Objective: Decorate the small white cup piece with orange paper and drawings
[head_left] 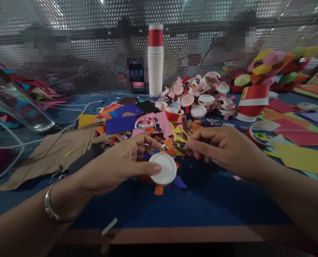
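Left hand [124,157]: holding a white paper-cup base [164,169] between thumb and fingers, above the blue tabletop [201,208]. Orange paper strip [159,190] visible below the base's rim. Right hand [223,146]: thumb and fingertips drawn together near yellow paper scraps [178,134]; whether anything is gripped cannot be determined. Cut cup bases [186,100] lie heaped beyond.

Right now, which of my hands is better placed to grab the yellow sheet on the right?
Probably your right hand: it is nearer the yellow sheet, while your left hand holds the white disc. What the right fingers may be pinching is unclear.
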### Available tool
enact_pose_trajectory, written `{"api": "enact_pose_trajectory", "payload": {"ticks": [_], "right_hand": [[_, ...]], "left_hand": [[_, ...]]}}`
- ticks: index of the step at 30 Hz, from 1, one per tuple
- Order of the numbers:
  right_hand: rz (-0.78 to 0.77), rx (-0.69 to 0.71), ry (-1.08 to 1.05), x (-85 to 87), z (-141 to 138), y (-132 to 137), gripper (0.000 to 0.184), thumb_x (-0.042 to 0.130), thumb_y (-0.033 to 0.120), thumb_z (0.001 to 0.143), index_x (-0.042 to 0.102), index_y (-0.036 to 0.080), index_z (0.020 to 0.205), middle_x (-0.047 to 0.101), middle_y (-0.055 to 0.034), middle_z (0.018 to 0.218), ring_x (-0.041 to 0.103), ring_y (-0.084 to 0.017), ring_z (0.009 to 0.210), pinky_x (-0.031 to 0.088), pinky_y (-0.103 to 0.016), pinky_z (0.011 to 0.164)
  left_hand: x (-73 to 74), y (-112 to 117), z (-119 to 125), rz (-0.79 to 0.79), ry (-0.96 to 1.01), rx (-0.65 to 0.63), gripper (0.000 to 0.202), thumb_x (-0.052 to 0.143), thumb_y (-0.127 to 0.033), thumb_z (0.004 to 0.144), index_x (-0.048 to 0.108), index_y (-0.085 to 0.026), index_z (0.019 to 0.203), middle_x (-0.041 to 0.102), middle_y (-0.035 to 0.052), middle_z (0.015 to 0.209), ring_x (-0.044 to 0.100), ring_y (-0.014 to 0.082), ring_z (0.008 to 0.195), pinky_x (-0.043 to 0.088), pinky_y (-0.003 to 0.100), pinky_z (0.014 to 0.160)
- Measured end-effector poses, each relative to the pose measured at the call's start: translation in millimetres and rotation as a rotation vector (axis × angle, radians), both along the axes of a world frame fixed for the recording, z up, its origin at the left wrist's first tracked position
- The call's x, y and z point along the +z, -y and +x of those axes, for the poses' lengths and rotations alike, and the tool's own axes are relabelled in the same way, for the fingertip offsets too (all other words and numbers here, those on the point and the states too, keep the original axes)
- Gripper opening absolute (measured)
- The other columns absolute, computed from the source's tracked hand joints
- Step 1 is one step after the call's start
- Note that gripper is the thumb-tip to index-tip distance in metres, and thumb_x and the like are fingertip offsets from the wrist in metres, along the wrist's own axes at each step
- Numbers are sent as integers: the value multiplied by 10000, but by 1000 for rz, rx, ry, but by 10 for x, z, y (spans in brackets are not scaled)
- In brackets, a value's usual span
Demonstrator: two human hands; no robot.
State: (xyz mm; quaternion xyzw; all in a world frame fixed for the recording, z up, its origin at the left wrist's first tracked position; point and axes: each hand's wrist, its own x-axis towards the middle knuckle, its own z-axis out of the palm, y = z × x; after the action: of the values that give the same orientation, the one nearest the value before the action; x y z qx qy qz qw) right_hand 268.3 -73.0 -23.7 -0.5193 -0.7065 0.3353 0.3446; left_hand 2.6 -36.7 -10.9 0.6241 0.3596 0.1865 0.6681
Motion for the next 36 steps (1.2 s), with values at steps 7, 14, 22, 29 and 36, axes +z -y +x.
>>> {"api": "enact_pose_trajectory", "payload": {"ticks": [7,14,22,29,36], "right_hand": [[132,-52,69,35,56,-14,360,628,444,986,676,197,729,651,15,636,542,-96,532,398,-249,525],[233,-147,155,26,168,-79,363,644,500,964,693,200,766,634,9,643,527,-125,580,376,-280,553],[37,22,690,22,167,-101,92,595,234,920,681,207,939,673,-2,719,612,-163,623,417,-285,588],[121,13,775,-19,154,-81,124,544,227,954,653,193,1003,720,-85,976,651,-209,747,451,-324,659],[174,87,812,7,195,-53,172,485,166,952,643,226,984,754,-76,1057,720,-249,928,501,-353,757]], "left_hand": [[-2,115,15,544,-388,-93,294,765,-463,875,639,-234,1010,680,-5,886,659,148,742,513,250,596],[211,7,-148,975,-404,32,202,747,-458,896,710,-273,968,726,-30,906,657,134,761,533,256,706],[167,-112,-163,957,-314,219,120,717,-364,935,718,-249,968,728,-29,865,665,110,737,526,236,679],[214,-145,-195,985,-345,211,121,709,-368,938,733,-253,968,735,-22,875,657,115,730,513,248,656],[364,-246,-342,936,-344,395,209,719,-466,915,698,-258,910,704,-26,786,654,133,658,520,273,619]]}}
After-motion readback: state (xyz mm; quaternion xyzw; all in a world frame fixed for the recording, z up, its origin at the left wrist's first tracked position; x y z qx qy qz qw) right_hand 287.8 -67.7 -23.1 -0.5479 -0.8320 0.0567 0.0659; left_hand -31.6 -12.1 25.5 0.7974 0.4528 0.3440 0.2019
